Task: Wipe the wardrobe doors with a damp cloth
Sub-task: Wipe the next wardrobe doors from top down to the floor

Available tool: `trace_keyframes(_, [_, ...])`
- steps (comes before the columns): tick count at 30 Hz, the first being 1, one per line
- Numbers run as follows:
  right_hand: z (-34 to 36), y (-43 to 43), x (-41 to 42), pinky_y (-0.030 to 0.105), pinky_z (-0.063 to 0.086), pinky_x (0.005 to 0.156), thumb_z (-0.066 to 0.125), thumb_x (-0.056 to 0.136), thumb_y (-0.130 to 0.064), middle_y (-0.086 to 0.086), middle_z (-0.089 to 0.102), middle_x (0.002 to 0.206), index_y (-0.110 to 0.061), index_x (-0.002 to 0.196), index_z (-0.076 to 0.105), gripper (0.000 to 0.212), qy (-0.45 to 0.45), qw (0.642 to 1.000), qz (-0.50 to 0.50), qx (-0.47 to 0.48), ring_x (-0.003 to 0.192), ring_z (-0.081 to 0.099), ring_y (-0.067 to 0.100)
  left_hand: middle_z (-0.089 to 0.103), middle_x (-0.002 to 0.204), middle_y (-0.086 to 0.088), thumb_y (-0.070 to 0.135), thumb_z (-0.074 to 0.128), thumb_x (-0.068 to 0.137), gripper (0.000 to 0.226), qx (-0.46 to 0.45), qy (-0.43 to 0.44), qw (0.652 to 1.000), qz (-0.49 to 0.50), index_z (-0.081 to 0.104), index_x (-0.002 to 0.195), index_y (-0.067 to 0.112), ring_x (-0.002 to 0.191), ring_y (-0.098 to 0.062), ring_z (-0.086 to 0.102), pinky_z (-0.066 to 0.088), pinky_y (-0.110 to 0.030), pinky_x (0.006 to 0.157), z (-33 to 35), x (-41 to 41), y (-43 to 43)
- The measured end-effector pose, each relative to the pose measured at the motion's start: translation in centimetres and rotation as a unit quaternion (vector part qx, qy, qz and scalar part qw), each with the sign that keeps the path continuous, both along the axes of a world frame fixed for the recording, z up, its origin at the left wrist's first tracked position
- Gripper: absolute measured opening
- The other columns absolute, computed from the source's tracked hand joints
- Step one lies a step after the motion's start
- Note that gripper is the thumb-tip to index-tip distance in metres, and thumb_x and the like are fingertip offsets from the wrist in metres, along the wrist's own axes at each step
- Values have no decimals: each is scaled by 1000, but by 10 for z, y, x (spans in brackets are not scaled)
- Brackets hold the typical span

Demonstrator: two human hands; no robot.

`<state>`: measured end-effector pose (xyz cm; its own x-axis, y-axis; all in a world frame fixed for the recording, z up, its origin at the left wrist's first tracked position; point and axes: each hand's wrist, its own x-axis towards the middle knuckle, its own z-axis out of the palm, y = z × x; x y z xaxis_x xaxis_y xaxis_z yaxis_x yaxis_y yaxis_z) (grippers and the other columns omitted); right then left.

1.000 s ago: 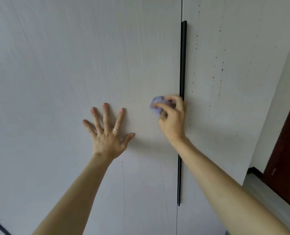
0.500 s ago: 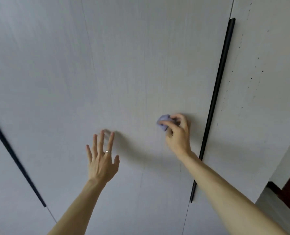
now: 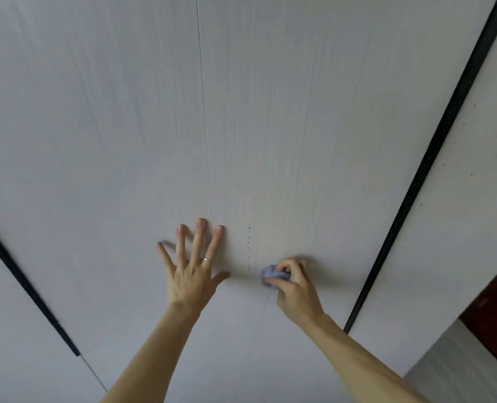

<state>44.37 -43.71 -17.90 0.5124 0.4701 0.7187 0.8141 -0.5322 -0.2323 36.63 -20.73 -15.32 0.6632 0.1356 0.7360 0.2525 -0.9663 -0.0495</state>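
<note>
Head view: the right hand (image 3: 295, 289) pinches the balled lilac cloth (image 3: 273, 275) against the middle wardrobe door (image 3: 270, 126). Since a second ago it has travelled left, away from the right handle strip (image 3: 427, 161), to a line of dark specks (image 3: 249, 242). The left hand (image 3: 192, 274), fingers spread, is replanted flat on the door just beside the cloth. Judged: wiping is mid-panel and unfinished.

Count: two hands, one cloth, three door faces, two strips including the left handle strip (image 3: 23, 283).

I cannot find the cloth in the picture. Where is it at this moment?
In the head view, the purple cloth is bunched in the right hand, against the wardrobe door right of centre, between the left hand and the black handle.
</note>
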Motion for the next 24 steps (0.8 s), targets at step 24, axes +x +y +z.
trace_keyframes(24, [53, 45, -26, 26, 44, 88, 59, 87, -16, -6, 52, 111, -26, 96, 76, 21, 57, 997, -16, -44, 107, 46, 5, 3, 168, 3, 59, 90, 53, 130, 16, -59, 998, -32, 19, 158, 34, 155, -30, -7, -1, -69, 116, -11, 1, 12])
